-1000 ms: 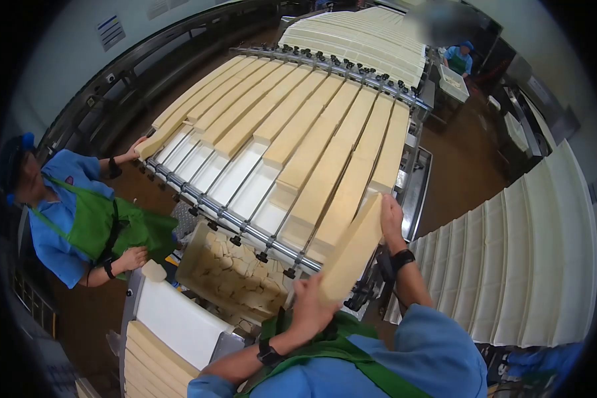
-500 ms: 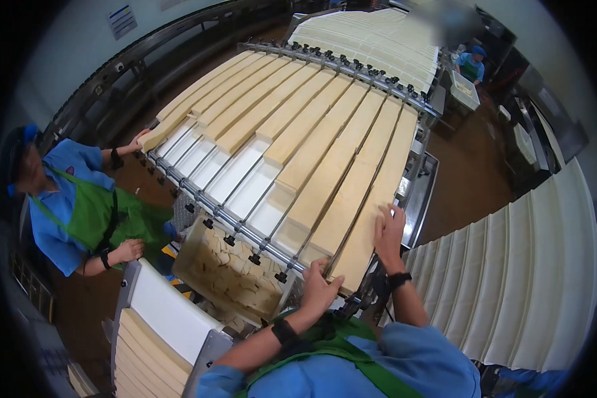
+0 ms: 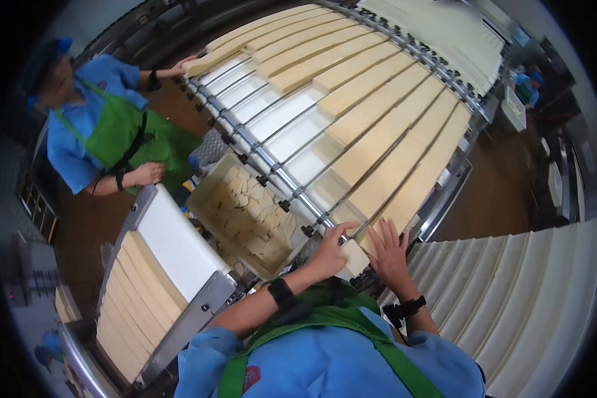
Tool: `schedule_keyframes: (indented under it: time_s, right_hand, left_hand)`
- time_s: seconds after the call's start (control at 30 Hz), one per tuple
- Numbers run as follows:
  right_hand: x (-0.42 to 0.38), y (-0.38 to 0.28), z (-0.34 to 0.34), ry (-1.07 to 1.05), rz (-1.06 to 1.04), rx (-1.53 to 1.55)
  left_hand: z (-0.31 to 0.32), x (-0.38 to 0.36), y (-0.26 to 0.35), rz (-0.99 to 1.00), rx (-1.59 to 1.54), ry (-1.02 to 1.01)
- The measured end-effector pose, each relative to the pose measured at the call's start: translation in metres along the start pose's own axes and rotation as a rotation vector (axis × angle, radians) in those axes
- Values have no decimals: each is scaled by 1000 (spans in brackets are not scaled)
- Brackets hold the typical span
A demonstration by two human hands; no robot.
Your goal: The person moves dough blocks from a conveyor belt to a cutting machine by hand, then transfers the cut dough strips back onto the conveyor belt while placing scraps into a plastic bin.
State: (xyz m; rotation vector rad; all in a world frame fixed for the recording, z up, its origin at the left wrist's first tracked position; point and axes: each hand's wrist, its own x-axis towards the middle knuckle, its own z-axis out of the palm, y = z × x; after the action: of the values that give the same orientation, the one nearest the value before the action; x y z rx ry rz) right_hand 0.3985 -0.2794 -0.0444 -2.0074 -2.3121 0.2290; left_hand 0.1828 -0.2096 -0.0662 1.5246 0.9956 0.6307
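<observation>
My left hand [image 3: 328,252] grips a short pale end piece [image 3: 355,258] at the near end of the rightmost lane. This piece looks tilted and parted from the long pale dough-like strip [image 3: 414,192] behind it. My right hand [image 3: 390,257] lies on the near end of that strip, fingers stretched and spread. More strips run side by side on a white conveyor [image 3: 298,109], with thin metal rods between lanes. A metal bar with black knobs [image 3: 282,176] crosses the conveyor's near edge.
Below the bar stands a bin [image 3: 205,192] of pale scraps. A co-worker [image 3: 113,126] at left has one hand on a strip's end. Another conveyor [image 3: 179,232] with strips is at lower left. A ribbed white belt [image 3: 511,292] lies at right.
My view has shifted, so the conveyor sits further up and right. The end piece has come away from the strip into my left hand. My right hand has moved to the strip's near end.
</observation>
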Motion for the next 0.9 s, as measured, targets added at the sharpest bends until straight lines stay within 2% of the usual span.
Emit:
schedule_keyframes:
  time_s: [0.07,0.1,0.13,0.2,0.23,0.27,0.33,0.37,0.43,0.47,0.5,0.53,0.6,0.63,0.7,0.8,0.9]
  right_hand:
    - [1,-5,2,-30,-9,-8]
    - [2,-8,-3,-27,18,-11]
    - [4,-12,-5,-24,40,-11]
    - [12,-18,-9,-58,-15,-24]
    - [18,-25,-16,-52,52,-27]
    - [28,-33,-21,-48,122,-31]
    - [54,-54,-31,113,-41,30]
    - [71,-69,-32,129,-97,75]
    - [107,-104,-15,117,-246,127]
    - [128,-128,-8,116,-352,178]
    - [145,-163,-7,90,-486,238]
    - [159,-199,-6,12,-560,333]
    - [191,-269,15,-52,-786,386]
    - [205,-308,27,-93,-897,437]
    - [226,-385,47,-156,-1071,498]
    - [252,-493,80,-180,-1231,512]
    - [279,-580,124,-153,-1273,439]
  left_hand:
    - [-29,-8,-8,-49,-193,-42]
    - [-45,-11,-20,54,-147,73]
    - [-58,-15,-32,40,-144,120]
    - [-91,-29,-50,76,38,480]
    - [-104,-38,-52,2,220,536]
    - [-115,-50,-58,-22,222,597]
    - [-137,-73,-69,-243,126,736]
    - [-149,-91,-74,-176,165,808]
    - [-171,-137,-88,-204,182,886]
    - [-180,-161,-95,-213,205,925]
    - [-182,-184,-96,-114,429,1165]
    - [-183,-209,-94,-192,557,1305]
    - [-183,-252,-100,-505,780,1485]
    - [-182,-270,-106,-530,779,1535]
    - [-180,-293,-120,-838,541,1653]
    - [-183,-309,-136,-757,348,1672]
    - [-196,-308,-134,-732,254,1675]
